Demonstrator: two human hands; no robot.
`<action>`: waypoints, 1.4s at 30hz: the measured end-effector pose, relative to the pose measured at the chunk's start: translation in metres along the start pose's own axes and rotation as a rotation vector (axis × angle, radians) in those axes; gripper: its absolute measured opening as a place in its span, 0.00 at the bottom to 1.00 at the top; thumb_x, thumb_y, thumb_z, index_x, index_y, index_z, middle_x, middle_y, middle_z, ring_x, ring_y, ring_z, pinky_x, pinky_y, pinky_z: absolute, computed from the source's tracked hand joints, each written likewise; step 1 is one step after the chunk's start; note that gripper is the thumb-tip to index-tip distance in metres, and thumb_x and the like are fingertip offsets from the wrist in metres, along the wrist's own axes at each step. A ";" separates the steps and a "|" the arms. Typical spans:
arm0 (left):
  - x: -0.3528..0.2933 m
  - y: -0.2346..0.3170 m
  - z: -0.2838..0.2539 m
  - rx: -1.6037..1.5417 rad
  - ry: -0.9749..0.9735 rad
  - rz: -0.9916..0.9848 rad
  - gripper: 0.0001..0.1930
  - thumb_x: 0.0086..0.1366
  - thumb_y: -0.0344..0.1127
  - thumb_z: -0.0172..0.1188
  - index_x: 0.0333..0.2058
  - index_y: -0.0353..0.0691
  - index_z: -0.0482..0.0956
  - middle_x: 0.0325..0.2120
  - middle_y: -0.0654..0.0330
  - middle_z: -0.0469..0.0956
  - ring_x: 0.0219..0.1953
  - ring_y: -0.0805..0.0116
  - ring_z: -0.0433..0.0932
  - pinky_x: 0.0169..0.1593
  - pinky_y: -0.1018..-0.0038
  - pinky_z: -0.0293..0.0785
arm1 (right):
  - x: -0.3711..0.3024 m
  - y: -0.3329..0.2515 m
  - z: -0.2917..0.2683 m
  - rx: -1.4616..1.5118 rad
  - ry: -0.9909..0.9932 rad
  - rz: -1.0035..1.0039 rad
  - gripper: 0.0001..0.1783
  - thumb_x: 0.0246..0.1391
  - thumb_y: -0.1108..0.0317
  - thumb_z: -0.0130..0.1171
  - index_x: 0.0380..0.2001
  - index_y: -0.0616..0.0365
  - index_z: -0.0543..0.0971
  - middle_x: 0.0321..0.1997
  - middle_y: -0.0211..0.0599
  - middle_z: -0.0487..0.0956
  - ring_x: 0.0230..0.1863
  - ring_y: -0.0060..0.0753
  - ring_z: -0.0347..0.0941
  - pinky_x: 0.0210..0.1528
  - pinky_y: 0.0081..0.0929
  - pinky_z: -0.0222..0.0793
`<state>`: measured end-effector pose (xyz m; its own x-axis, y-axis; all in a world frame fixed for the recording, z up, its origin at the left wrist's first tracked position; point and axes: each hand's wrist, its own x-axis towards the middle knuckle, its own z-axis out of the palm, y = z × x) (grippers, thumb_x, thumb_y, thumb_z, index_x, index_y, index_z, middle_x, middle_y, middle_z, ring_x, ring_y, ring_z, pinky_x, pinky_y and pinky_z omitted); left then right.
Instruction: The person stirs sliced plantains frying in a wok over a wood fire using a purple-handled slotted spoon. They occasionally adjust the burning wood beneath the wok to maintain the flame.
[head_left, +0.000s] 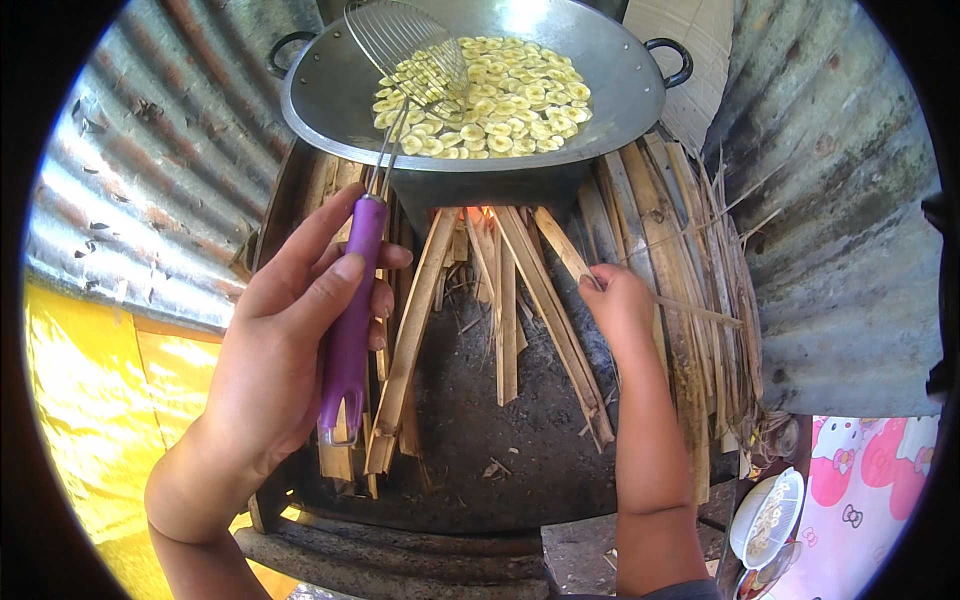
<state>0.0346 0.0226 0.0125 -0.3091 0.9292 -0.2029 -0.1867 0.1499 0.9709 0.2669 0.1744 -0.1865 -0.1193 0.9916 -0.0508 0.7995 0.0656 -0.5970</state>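
Left hand (285, 305) curled round purple-handled wire skimmer (366, 228), its head above banana slices (510, 100) in wok (622, 95); contact unclear. Right hand (617, 305) pinches wood slat (561, 243) by outer end. Step, I judge: stoking fire (475, 212) mid-fry. Next move calls for pushing slat inward.

Pan (625, 115): 12 o'clock, on stove (490, 190) | slices (510, 100): in pan | skimmer head (425, 65): pan's 10 o'clock | firewood (555, 325): stove's 6 o'clock | bowl (744, 520): 4 o'clock

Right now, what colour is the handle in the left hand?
The handle is purple, seen best in the head view.
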 end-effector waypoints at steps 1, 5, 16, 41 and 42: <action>0.000 0.000 0.000 0.000 0.002 0.000 0.26 0.67 0.31 0.48 0.63 0.34 0.56 0.42 0.56 0.75 0.34 0.79 0.72 0.34 0.84 0.72 | -0.004 -0.002 -0.002 0.074 -0.016 0.027 0.14 0.49 0.63 0.61 0.36 0.61 0.81 0.30 0.45 0.81 0.33 0.36 0.78 0.38 0.31 0.72; -0.002 0.002 -0.003 -0.017 -0.007 -0.003 0.27 0.67 0.31 0.48 0.63 0.34 0.55 0.42 0.56 0.74 0.34 0.78 0.72 0.34 0.84 0.72 | -0.025 -0.005 -0.006 0.588 -0.143 0.230 0.15 0.53 0.66 0.60 0.40 0.64 0.80 0.38 0.42 0.82 0.38 0.27 0.77 0.42 0.26 0.70; -0.005 0.001 -0.004 -0.016 -0.010 -0.003 0.27 0.67 0.30 0.48 0.63 0.34 0.55 0.42 0.56 0.74 0.34 0.78 0.72 0.34 0.84 0.72 | -0.044 -0.065 0.076 1.070 -0.200 0.305 0.15 0.59 0.64 0.56 0.42 0.65 0.77 0.27 0.26 0.75 0.25 0.13 0.65 0.26 0.13 0.60; -0.004 0.002 -0.014 -0.061 -0.046 -0.021 0.27 0.67 0.30 0.48 0.63 0.35 0.54 0.42 0.56 0.74 0.34 0.77 0.72 0.36 0.83 0.72 | -0.060 0.017 0.069 -0.004 0.237 -0.131 0.26 0.52 0.73 0.59 0.56 0.58 0.71 0.40 0.44 0.69 0.42 0.44 0.68 0.46 0.31 0.66; -0.004 0.002 -0.014 -0.070 -0.048 -0.024 0.27 0.67 0.30 0.49 0.63 0.35 0.54 0.42 0.56 0.74 0.34 0.77 0.72 0.36 0.83 0.72 | -0.056 0.019 0.069 0.033 0.252 -0.148 0.26 0.51 0.75 0.59 0.56 0.59 0.71 0.40 0.44 0.69 0.40 0.43 0.67 0.45 0.30 0.65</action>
<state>0.0221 0.0143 0.0135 -0.2592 0.9408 -0.2183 -0.2592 0.1500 0.9541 0.2485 0.1124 -0.2502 -0.0801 0.9684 0.2363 0.7644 0.2119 -0.6089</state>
